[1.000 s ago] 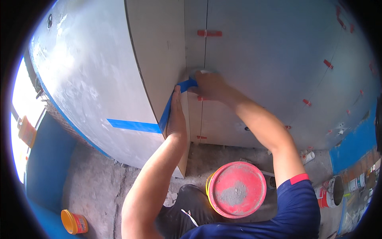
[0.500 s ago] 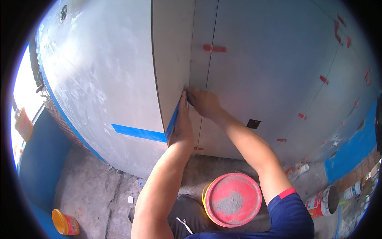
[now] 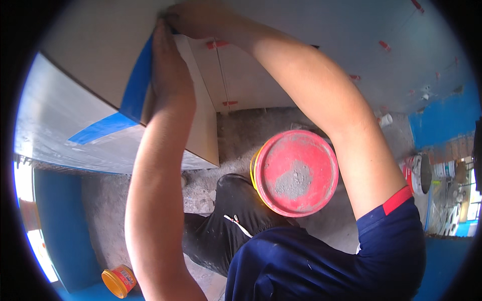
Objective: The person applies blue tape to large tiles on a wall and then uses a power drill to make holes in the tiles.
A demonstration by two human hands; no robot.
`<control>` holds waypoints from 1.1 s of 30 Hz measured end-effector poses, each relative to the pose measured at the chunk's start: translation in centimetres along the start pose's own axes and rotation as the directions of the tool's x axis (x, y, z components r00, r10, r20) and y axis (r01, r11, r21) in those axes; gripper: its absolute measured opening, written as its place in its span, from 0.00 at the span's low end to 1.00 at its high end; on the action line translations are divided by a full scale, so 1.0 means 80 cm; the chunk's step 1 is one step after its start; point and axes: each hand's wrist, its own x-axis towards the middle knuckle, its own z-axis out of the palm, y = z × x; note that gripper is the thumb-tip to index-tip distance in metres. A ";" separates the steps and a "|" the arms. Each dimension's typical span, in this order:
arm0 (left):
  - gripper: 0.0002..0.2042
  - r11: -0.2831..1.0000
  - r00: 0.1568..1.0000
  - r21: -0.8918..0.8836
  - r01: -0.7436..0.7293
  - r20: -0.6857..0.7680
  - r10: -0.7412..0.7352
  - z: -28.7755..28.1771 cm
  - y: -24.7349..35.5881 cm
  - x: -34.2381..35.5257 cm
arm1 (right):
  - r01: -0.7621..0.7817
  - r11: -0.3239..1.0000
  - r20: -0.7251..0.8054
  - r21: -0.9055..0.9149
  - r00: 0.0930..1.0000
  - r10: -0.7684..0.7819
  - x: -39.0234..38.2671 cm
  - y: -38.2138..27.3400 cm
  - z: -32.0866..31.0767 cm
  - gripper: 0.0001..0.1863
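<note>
Blue tape (image 3: pixel 136 83) bends round edge of grey wall panel (image 3: pixel 90 65), far end hard to see by hands
Left hand (image 3: pixel 171 67) flat and straight beside tape, palm hidden
Right hand (image 3: pixel 203 19) blurry up top, curled, cannot tell what is inside
Yellow bucket (image 3: pixel 255 173) by knee (image 3: pixel 232 186), mostly hidden under red lid (image 3: pixel 320 175)

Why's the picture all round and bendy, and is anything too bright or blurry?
Head view: a fisheye lens makes it round and bends straight edges; head view: the opening at far left glares white; head view: the right hand looks blurry, the red lid sharper.
</note>
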 end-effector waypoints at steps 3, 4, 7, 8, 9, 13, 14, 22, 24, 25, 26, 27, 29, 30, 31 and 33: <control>0.29 1.000 0.999 -0.024 0.011 0.044 -0.010 0.013 0.002 0.001 | 0.065 0.998 -0.024 -0.017 0.998 -0.065 0.012 -0.008 0.007 0.18; 0.29 1.000 0.998 -0.023 0.011 0.056 -0.009 0.017 0.005 0.000 | 0.082 0.996 -0.019 -0.028 0.996 -0.083 0.016 -0.009 0.011 0.18; 0.49 0.988 0.989 -0.073 0.136 -0.052 -0.140 0.020 0.007 -0.005 | 0.154 0.978 0.012 -0.139 0.988 -0.154 0.031 0.006 0.025 0.18; 0.38 0.996 0.997 -0.050 0.073 -0.025 -0.074 0.014 0.003 -0.005 | 0.194 0.957 0.026 -0.217 0.981 -0.193 0.040 0.017 0.030 0.18; 0.28 0.999 1.000 -0.037 0.013 -0.007 -0.013 0.006 0.003 0.002 | 0.239 0.920 0.049 -0.312 0.971 -0.235 0.049 0.044 0.038 0.18; 0.28 1.000 0.999 0.019 0.021 0.046 -0.021 0.018 -0.001 0.009 | 0.375 0.833 0.093 -0.407 0.924 -0.370 0.056 0.045 0.044 0.19; 0.28 1.000 0.999 0.015 0.023 0.044 -0.023 0.025 0.001 0.006 | 0.413 0.820 0.125 -0.395 0.909 -0.397 0.048 0.036 0.040 0.20; 0.28 0.992 0.995 -0.082 0.097 0.007 -0.097 0.029 0.019 0.005 | -0.086 0.969 0.099 0.232 0.993 0.064 -0.008 -0.044 -0.038 0.19; 0.35 0.996 0.999 -0.090 0.001 0.046 0.003 0.027 0.012 0.011 | -0.184 0.902 0.188 0.390 0.975 0.117 -0.012 -0.033 -0.032 0.21; 0.34 0.996 0.999 -0.090 -0.008 0.030 0.010 0.015 0.014 0.015 | 0.138 0.987 0.113 -0.078 0.985 -0.128 0.010 0.007 -0.010 0.21; 0.33 0.997 0.999 -0.079 -0.007 0.031 0.009 0.016 0.011 0.015 | 0.414 0.751 0.164 -0.515 0.907 -0.387 0.025 0.024 0.017 0.22; 0.33 0.998 0.999 -0.059 -0.016 0.035 0.018 0.022 0.013 0.018 | 0.404 0.762 0.160 -0.506 0.912 -0.377 0.027 0.022 0.050 0.22; 0.31 0.999 1.000 -0.043 -0.008 0.027 0.009 0.022 0.011 0.019 | -0.104 0.961 -0.027 -0.257 0.995 0.100 0.044 0.023 0.074 0.21; 0.31 0.999 0.999 -0.046 -0.005 0.038 0.006 0.025 0.013 0.019 | -0.086 0.962 -0.031 -0.258 0.996 0.081 0.043 0.022 0.071 0.21; 0.30 0.999 0.998 -0.042 -0.008 0.055 0.010 0.032 0.016 0.018 | -0.248 0.969 -0.020 0.025 0.969 0.248 0.028 0.014 0.072 0.25; 0.29 0.999 0.998 -0.049 0.006 0.061 -0.003 0.029 0.018 0.021 | -0.410 0.910 0.158 0.054 0.904 0.398 -0.002 0.026 0.055 0.24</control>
